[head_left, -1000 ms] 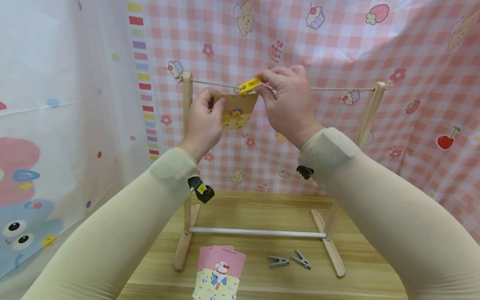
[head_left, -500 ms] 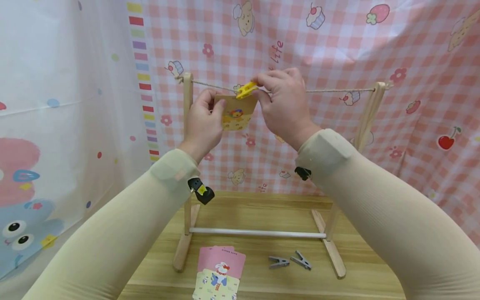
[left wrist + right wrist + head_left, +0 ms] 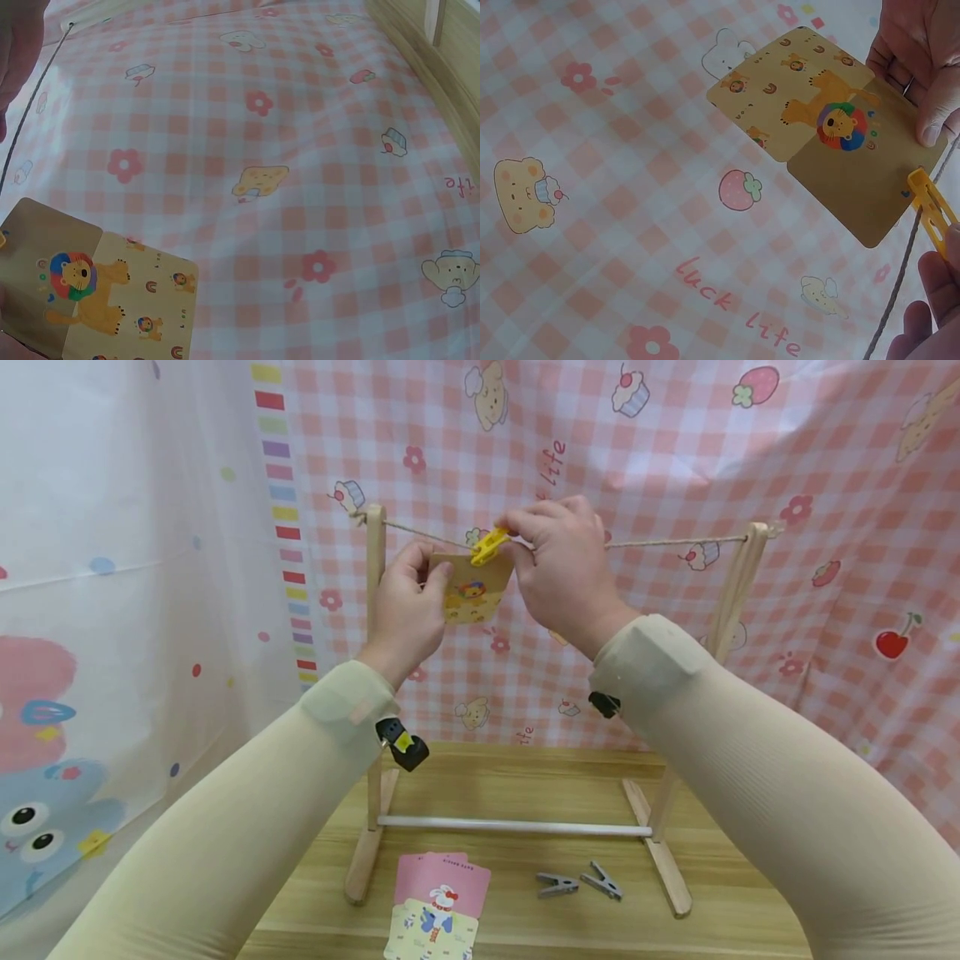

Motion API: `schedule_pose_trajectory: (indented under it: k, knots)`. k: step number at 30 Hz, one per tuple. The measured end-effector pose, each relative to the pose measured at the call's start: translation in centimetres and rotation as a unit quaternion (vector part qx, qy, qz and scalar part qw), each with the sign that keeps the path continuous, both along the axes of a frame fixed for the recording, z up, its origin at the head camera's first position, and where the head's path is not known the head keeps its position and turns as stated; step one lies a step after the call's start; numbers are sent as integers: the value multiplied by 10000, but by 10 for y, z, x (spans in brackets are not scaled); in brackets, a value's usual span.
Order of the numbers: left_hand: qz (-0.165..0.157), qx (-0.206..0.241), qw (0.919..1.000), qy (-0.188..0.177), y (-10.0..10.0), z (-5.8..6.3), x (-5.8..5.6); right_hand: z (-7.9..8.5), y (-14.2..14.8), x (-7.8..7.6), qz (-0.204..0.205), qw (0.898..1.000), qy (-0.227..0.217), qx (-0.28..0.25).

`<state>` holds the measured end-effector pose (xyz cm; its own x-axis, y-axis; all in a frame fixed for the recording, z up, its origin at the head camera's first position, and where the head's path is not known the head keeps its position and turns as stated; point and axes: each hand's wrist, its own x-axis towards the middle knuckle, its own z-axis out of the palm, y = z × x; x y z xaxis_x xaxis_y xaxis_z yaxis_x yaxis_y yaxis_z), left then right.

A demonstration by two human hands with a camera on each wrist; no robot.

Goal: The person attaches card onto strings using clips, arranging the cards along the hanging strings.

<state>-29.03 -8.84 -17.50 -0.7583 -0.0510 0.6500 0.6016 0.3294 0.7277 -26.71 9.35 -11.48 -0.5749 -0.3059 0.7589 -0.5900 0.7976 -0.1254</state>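
Thumb and fingers of my left hand point(image 3: 408, 606) pinch the left edge of a brown and yellow card point(image 3: 474, 602). A lion with a rainbow mane is printed on the card point(image 3: 855, 180), plain in the right wrist view. My right hand point(image 3: 566, 564) pinches the handle end of a yellow clothespin point(image 3: 487, 547). The jaws of this clothespin point(image 3: 930, 206) lie over the card's top edge, where it meets the rope point(image 3: 675, 541). In the left wrist view the card point(image 3: 120, 300) shows at the lower left, its holding fingers mostly out of frame.
The rope is tied between two wooden posts point(image 3: 375, 660) joined low down by a white rod point(image 3: 517, 826). Several pink and yellow cards point(image 3: 441, 902) overlap on the wooden table point(image 3: 540, 777). Two grey clothespins point(image 3: 557, 884) lie right of them. A checked curtain point(image 3: 675, 452) hangs behind.
My right hand has moved a little left and down with the yellow clothespin, bringing its jaws over the card's top edge. The rope dips slightly more there. The left hand has hardly moved.
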Motion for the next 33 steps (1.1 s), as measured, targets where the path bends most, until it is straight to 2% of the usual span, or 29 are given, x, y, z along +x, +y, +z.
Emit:
schedule_pose_trajectory:
  k: [33]
  knots:
    - [-167, 39, 9999, -16, 0, -6, -1, -1, -5, -3, 160, 9990, -365, 183]
